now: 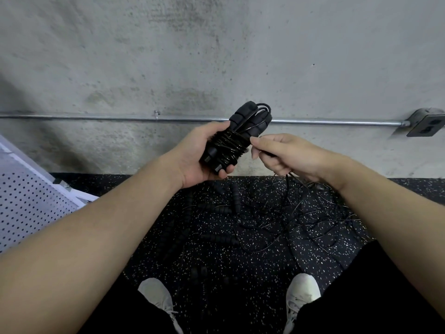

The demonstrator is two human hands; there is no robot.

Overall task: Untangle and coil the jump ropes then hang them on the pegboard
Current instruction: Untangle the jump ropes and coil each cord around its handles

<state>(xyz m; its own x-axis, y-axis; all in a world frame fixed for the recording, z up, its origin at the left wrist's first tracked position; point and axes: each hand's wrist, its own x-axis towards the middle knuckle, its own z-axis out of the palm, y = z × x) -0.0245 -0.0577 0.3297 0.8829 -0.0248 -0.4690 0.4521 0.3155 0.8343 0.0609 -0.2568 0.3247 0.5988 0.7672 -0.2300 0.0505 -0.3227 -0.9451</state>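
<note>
Two grips share one rope: the left hand (pixel 199 155) wraps around the bundled jump rope (pixel 237 138), handles together and cord wound around them, while the right hand (pixel 286 156) pinches its loose cord just beside. Below, tangled ropes (pixel 252 218) lie on the speckled floor (pixel 240 261); a pegboard (pixel 29 203) leans left.

Pegboard (pixel 29 208) left; tangled ropes (pixel 277 220) on floor (pixel 216 256) before wall (pixel 216 56).
</note>
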